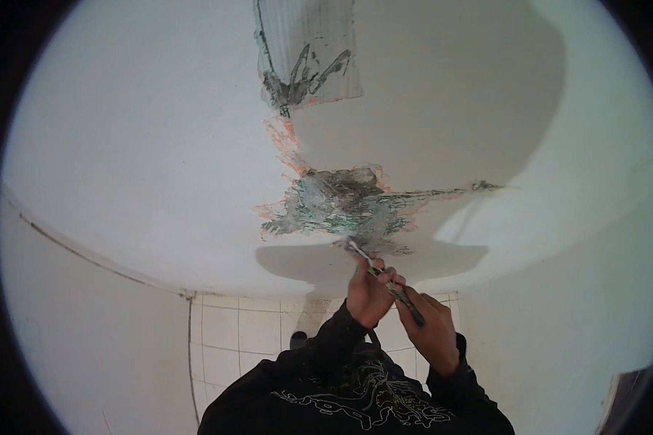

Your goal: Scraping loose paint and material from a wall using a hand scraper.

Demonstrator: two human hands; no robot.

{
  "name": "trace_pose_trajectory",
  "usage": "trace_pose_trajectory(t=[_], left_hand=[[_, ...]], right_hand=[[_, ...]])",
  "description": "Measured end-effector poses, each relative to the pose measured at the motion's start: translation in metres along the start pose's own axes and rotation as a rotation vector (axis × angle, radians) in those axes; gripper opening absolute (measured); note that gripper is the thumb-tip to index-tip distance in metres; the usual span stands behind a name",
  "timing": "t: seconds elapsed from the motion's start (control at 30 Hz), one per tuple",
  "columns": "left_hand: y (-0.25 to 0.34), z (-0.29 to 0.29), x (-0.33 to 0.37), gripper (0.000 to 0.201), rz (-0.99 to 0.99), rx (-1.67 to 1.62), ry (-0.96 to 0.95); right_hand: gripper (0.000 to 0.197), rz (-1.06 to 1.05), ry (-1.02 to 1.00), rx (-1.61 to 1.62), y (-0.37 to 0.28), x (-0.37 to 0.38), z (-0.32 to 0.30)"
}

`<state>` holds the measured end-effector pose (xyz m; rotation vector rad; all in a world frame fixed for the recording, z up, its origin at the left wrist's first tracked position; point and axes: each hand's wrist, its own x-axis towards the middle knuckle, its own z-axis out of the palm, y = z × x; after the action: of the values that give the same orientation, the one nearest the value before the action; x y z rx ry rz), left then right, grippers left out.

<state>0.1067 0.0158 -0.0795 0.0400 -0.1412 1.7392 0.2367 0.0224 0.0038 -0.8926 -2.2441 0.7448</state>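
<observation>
Left hand point(368, 288) and right hand point(429, 328) both grip a scraper point(384, 280) touching the ceiling's scraped patch point(341, 206).

Left hand point(368, 290) and right hand point(429, 328) grip a scraper point(384, 279), its blade touching the bare ceiling patch point(337, 203).

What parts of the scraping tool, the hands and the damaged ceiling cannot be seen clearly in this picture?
- Scraper, head view: its handle is hidden inside both hands; the blade tip is too small to judge.
- Left hand and right hand: palms face away.
- Scraped patch: depth unclear.
- Upper patch: cut off by the top edge.
</observation>
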Motion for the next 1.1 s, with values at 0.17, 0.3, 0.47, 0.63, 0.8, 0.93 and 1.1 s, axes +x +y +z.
trace_pose_trajectory(t=[0.17,0.3,0.47,0.63,0.8,0.93,1.1], left_hand=[[-0.012,-0.007,0.005,0.029,0.107,-0.095,-0.101],[-0.009,0.001,0.011,0.031,0.189,-0.123,-0.024],[-0.015,0.002,0.009,0.037,0.250,0.037,0.035],[-0.017,0.008,0.005,0.038,0.244,0.033,0.150],[-0.017,0.011,0.006,0.043,0.193,0.043,0.192],[-0.023,0.010,0.008,0.044,0.252,0.049,0.186],[-0.020,0.007,0.010,0.044,0.268,-0.016,0.067]], right_hand=[[0.024,-0.067,-0.064,-0.034,0.019,0.010,-0.004],[0.025,-0.153,-0.118,-0.051,0.024,0.023,-0.005],[0.027,-0.154,-0.162,0.038,0.031,0.020,-0.004],[0.027,-0.132,-0.171,0.070,0.026,0.016,0.001],[0.027,-0.124,-0.161,0.062,0.030,0.011,0.002],[0.027,-0.049,-0.201,0.063,0.022,0.011,0.000],[0.031,-0.154,-0.191,0.001,0.033,0.012,0.004]])
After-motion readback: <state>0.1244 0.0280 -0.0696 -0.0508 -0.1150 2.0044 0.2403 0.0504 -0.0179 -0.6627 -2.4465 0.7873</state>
